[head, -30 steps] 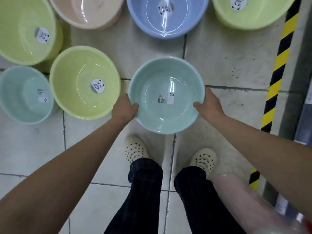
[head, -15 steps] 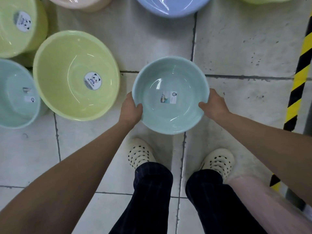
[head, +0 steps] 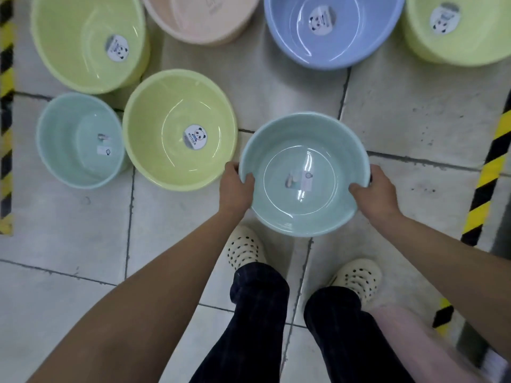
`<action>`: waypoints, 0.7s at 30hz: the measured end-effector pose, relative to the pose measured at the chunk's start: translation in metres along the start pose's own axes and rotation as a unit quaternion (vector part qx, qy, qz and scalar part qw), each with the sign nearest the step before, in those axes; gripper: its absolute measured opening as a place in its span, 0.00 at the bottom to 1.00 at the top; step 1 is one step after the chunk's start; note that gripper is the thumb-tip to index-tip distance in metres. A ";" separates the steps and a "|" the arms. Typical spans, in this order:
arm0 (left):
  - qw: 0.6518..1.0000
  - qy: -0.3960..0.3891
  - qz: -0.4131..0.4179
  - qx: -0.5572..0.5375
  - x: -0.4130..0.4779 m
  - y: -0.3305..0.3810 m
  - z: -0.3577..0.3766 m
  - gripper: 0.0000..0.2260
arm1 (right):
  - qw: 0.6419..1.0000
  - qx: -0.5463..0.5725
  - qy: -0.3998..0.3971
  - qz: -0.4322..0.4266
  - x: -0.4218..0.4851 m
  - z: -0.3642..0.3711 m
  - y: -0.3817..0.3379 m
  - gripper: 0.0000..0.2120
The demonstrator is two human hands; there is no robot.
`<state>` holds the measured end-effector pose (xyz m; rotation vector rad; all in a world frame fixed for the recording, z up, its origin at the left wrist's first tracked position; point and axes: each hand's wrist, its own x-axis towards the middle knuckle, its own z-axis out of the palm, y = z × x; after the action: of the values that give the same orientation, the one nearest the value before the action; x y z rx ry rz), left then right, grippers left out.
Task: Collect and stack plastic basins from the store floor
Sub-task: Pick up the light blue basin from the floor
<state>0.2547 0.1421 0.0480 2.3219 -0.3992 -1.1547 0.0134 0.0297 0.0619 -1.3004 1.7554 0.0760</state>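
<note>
I hold a pale teal basin [head: 304, 150] above the tiled floor, in front of my feet. My left hand [head: 236, 186] grips its left rim, thumb inside. My right hand [head: 373, 189] grips the right rim the same way. A second teal basin [head: 74, 145] stands on the floor at the left. Beside it sits a yellow-green basin [head: 171, 111] with a panda sticker. Further back stand a taller yellow-green basin [head: 83, 31], a pink basin [head: 199, 20], a blue basin [head: 331, 45] and another yellow-green basin [head: 464, 42].
Yellow-black hazard tape [head: 489, 172] runs along the floor at the right, and another strip [head: 6, 106] at the left edge. My two feet in cream clogs [head: 244, 250] stand just below the held basin. Grey tiles [head: 414, 106] lie between the basins and the right tape.
The view has shifted so more of the back row and the left tape show. The held teal basin stays in both hands, now right of the yellow-green basin.
</note>
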 end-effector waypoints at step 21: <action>0.978 0.116 -0.090 -0.150 -0.112 0.059 -0.289 0.08 | 0.981 -0.074 -0.112 -0.138 -0.163 -0.017 -0.299 0.16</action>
<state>0.4182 0.2363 0.3007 2.2214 0.0679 -0.9348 0.2400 0.0074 0.3158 -1.5687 1.3869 0.1915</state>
